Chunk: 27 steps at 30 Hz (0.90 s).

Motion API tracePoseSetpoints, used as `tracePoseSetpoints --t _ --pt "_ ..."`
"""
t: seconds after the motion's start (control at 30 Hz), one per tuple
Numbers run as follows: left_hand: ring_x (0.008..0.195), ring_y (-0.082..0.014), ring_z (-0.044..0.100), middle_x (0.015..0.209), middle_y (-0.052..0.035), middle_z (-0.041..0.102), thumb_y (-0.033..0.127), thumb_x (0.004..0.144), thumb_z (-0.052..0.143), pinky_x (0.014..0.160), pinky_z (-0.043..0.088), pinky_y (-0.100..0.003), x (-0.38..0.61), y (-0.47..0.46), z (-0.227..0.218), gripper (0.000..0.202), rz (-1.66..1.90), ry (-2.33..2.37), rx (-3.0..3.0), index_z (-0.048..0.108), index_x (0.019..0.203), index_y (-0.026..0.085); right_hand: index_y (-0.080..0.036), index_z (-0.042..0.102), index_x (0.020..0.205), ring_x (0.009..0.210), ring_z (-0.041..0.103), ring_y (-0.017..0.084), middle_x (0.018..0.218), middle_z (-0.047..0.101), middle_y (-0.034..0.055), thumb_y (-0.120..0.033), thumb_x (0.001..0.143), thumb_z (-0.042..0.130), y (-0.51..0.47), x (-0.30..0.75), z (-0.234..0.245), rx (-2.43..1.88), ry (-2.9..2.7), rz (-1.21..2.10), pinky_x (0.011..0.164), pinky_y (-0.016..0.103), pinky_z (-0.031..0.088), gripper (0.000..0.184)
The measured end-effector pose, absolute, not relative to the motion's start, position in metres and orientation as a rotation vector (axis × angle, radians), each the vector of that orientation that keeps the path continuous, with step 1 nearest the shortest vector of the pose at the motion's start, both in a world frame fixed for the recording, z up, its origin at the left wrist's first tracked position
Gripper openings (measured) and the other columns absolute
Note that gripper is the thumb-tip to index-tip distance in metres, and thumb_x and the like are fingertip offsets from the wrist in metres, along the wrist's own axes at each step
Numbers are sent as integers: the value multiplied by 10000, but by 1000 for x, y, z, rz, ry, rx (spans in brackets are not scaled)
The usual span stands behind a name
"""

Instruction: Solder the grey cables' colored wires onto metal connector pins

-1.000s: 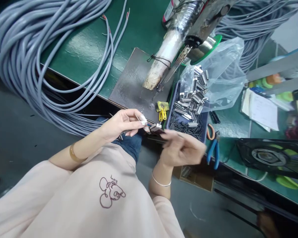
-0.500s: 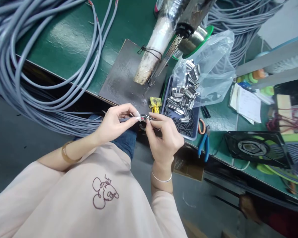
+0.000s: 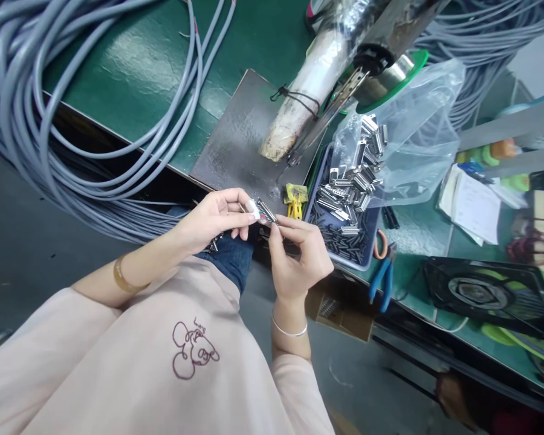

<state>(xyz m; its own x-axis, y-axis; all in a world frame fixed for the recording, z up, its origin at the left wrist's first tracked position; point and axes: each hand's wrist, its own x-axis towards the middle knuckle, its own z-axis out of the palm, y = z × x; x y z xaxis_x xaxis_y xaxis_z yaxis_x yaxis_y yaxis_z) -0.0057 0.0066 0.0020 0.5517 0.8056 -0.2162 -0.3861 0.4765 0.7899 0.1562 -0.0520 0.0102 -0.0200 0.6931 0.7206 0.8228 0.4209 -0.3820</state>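
Note:
Between my two hands, just off the table's front edge, is a metal multi-pin connector (image 3: 266, 211) with small coloured wires at its near side. My left hand (image 3: 211, 220) pinches its left end, white wrapping on the fingertips. At the opposite end, the thumb and forefinger of my right hand (image 3: 301, 257) are closed on the connector. My left fingers hide most of what leads into it. Below my left hand, small dark metal pieces (image 3: 214, 243) show over the jeans, too blurred to name.
A soldering iron (image 3: 326, 115) is tied to a whitish tube (image 3: 294, 112) over a dark plate (image 3: 236, 139). To the right are a blue tray (image 3: 366, 266) of connectors and black sleeves, pliers (image 3: 382, 281), a solder spool (image 3: 390, 78) and a fan (image 3: 480, 293). Grey cable coils (image 3: 18, 121) hang left.
The connector has turned so its row of pins now shows. My left fingers have shifted, and the grey cable seen in them earlier is hidden. The whole view has swung slightly.

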Motion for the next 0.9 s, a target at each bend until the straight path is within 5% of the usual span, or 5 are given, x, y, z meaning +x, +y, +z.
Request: tracePoseSetpoints --t 0.37,0.73,0.9 --pt "522 -109 623 708 -12 675 165 643 788 480 428 -213 -8 8 -10 200 826 489 699 609 733 156 -210 638 854 788 763 128 869 791 1 -79 854 738 -52 152 7 -1298 -1676 -138 707 234 611 165" --pt "523 -83 629 848 -32 713 304 687 897 475 463 -201 -18 4 -16 298 902 415 765 648 742 149 -205 644 887 782 774 122 919 814 31 -70 851 744 -60 146 4 -1218 -1734 -265 724 210 617 172" --pt "516 -84 628 683 -18 700 343 703 909 498 507 -182 -17 3 -14 317 844 542 832 666 745 142 -209 638 867 778 766 122 857 795 3 -63 851 734 -55 142 -2 -1297 -1590 -118 715 222 615 176"
